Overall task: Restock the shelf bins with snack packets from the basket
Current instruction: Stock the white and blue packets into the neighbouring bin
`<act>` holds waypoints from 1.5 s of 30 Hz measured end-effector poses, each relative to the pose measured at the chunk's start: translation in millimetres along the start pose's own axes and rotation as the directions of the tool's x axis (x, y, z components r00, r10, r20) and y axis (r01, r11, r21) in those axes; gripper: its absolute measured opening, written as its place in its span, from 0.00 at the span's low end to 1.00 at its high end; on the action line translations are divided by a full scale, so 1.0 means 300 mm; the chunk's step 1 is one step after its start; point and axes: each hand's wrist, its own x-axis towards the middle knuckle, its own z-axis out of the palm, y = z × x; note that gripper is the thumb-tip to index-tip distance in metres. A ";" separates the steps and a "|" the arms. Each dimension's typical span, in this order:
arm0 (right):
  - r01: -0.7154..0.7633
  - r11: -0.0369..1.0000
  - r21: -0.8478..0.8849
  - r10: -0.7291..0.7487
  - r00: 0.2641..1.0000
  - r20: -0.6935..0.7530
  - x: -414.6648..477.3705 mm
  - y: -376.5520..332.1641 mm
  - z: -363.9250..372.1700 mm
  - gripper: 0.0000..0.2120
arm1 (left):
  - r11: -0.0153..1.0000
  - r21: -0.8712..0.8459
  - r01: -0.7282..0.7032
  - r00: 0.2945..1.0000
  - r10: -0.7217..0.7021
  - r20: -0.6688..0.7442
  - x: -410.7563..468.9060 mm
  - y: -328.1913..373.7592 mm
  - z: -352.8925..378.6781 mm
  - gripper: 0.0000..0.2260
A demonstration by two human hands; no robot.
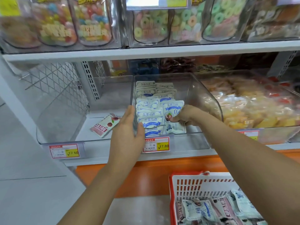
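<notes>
Two hands up at the shelf, seen from the head camera. Mid-placing, by the look of it: right hand (185, 116) reaching into the clear middle bin (203, 95), fingers (176, 119) curled round a blue-and-white packet (172, 108), setting it upright against the rows of like packets (147, 111) filling the bin's left side. Left hand (128, 129) flat and relaxed at the bin's front left corner, fingers (130, 111) straight and close together, holding nothing. Touching the wall or just beside it: cannot tell. Probably steadying the bin or the row.

Left to restock: basket (185, 173) at lower right, red-rimmed, with more blue packets (199, 208) and pink ones (227, 207) lying loose in it. Left bin (53, 120) nearly bare, holding a single pink packet (105, 125) flat on its floor.

Next, likely: release the held packet once seated in line, draw the right hand out over the front lip, reach back down to the basket. Calls for sorting by colour, blue to the middle bin and pink to the left, and for keeping the standing rows from toppling.
</notes>
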 end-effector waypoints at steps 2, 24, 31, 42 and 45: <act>0.017 0.998 -0.058 -0.020 0.998 -0.052 0.002 -0.002 0.005 0.20 | 0.999 0.025 -0.025 1.000 0.025 0.014 0.007 -0.005 0.006 0.24; 0.207 0.907 -0.366 -0.282 0.945 -0.164 -0.010 -0.040 0.015 0.23 | 0.993 0.106 -0.057 0.998 0.058 0.001 0.011 -0.004 0.022 0.25; 0.199 0.919 -0.340 -0.235 0.969 -0.070 -0.020 -0.009 0.030 0.42 | 0.990 0.122 -0.068 0.998 0.068 0.002 0.011 -0.006 0.021 0.25; 0.119 0.943 -0.311 -0.173 0.973 -0.152 -0.068 -0.008 0.001 0.40 | 0.971 0.155 -0.180 0.984 0.177 0.028 -0.020 -0.011 0.019 0.24; 0.309 0.914 -0.263 -0.390 0.847 -0.360 -0.151 0.002 -0.033 0.21 | 0.933 0.124 -0.337 0.941 0.336 0.027 -0.069 0.015 0.025 0.21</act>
